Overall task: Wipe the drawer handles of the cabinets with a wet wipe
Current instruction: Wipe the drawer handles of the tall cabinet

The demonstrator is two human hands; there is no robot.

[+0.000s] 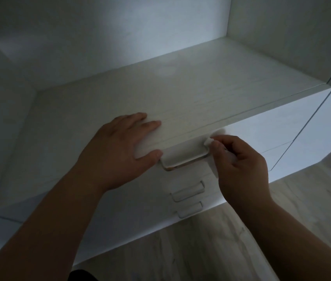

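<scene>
A white cabinet with three drawers stands below me, seen from above. The top drawer handle (183, 159) is a pale bar with a worn, brownish edge. My right hand (241, 163) pinches a white wet wipe (209, 141) against the right end of that handle. My left hand (120, 149) lies flat with straight fingers on the cabinet's top surface (181, 98), thumb at the handle's left end. Below it are the middle drawer handle (189, 191) and the bottom drawer handle (190, 209).
An open white shelf niche rises behind the cabinet top, with a side panel (282, 33) on the right. Another white cabinet front (302, 118) continues to the right. Pale wood-look floor (201, 250) lies below. The light is dim.
</scene>
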